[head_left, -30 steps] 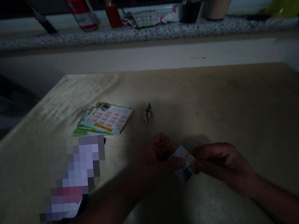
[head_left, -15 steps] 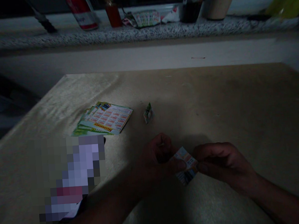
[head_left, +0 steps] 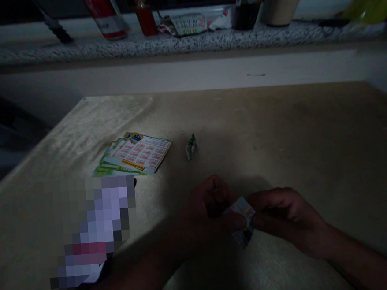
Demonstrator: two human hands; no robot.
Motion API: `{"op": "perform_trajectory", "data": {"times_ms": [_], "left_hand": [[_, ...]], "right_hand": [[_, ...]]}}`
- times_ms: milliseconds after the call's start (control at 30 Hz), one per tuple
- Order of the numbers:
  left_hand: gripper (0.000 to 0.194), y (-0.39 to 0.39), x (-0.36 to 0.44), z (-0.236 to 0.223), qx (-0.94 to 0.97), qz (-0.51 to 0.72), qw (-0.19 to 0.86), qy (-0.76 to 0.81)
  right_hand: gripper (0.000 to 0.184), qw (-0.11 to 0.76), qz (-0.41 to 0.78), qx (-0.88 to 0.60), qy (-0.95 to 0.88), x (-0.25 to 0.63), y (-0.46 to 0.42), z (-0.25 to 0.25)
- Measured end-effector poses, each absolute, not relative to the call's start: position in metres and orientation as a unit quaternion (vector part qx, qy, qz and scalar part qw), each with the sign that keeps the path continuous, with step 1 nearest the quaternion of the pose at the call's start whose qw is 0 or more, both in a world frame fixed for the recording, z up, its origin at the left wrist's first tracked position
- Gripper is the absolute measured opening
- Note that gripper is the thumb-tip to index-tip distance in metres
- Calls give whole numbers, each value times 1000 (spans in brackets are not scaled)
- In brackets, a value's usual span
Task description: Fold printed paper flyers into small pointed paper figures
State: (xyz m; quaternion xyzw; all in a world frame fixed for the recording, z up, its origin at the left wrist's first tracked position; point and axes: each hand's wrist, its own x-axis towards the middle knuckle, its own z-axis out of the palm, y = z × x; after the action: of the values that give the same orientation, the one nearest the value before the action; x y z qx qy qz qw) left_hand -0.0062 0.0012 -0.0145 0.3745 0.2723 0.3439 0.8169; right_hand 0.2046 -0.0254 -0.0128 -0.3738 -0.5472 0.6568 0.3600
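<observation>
Over the desk (head_left: 295,129), a small printed paper (head_left: 241,207) is pinched by both the left hand (head_left: 207,217) and right hand (head_left: 289,213); on the sill (head_left: 173,45), dark liquid can be seen in a bottle (head_left: 246,15), red can's (head_left: 106,16) contents hidden tho

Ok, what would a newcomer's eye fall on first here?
Likely the pale pixelated patch at left over the table, with the stack of cards just beyond it. Next, the small printed paper held in the left hand and right hand. A red can stands out on the windowsill, back left.
</observation>
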Motion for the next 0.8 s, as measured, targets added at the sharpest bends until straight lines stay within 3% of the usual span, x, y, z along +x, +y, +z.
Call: {"op": "perform_trajectory", "data": {"times_ms": [200, 567, 800], "left_hand": [[46, -2, -6, -16, 352, 341, 829, 268], [45, 4, -5, -16, 348, 340, 841, 237], [45, 4, -6, -16, 386, 353, 800, 293]], "right_hand": [[18, 342, 678, -369, -537, 207, -24, -14], [5, 376, 693, -299, -538, 209, -23, -16], [3, 383, 622, -354, -584, 208, -25, -13]]}}
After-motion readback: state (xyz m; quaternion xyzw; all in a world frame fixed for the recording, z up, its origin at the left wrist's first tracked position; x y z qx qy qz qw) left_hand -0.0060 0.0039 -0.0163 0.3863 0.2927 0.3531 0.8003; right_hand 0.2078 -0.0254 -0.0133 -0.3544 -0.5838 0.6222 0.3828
